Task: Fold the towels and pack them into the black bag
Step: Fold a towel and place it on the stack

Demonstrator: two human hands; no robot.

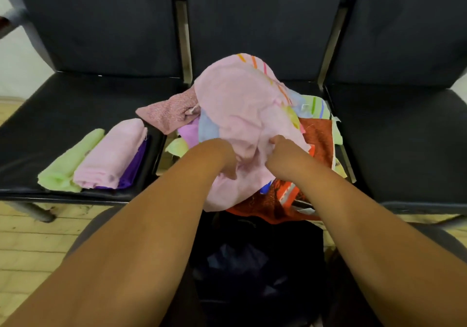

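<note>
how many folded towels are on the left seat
3, side by side on the left seat: green towel at the left, folded pink towel in the middle, purple towel at the right, partly under the pink one. More may be hidden.

pink striped towel (242,104), green towel (68,162), seemingly black bag (252,263)

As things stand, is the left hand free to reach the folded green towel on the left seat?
Probably not yet: the left hand grips the pink striped towel. The path to the folded green towel looks open.
</note>
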